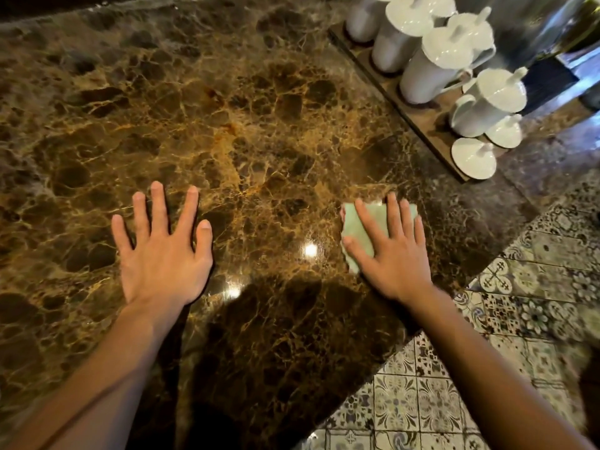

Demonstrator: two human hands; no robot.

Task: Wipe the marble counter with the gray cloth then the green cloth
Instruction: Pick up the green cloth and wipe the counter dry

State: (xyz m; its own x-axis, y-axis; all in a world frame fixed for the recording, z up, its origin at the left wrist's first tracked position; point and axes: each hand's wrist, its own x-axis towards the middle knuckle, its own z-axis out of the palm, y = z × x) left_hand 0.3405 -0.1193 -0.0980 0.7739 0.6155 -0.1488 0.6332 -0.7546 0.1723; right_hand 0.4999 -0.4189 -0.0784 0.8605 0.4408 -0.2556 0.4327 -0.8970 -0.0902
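Observation:
The brown marble counter (pixel 227 125) fills most of the head view. My right hand (pixel 394 251) lies flat on a folded green cloth (pixel 360 230), pressing it to the marble near the counter's right edge. The cloth shows between and left of my fingers; a pinkish corner peeks out at its top left. My left hand (pixel 162 245) rests flat on the marble with its fingers spread and nothing under it. No gray cloth is in view.
A wooden tray (pixel 383 82) at the back right carries several white lidded jugs (pixel 444 60) and small white pots. The counter's edge runs diagonally at the right, with patterned floor tiles (pixel 535 319) below it. Light glares on the marble between my hands.

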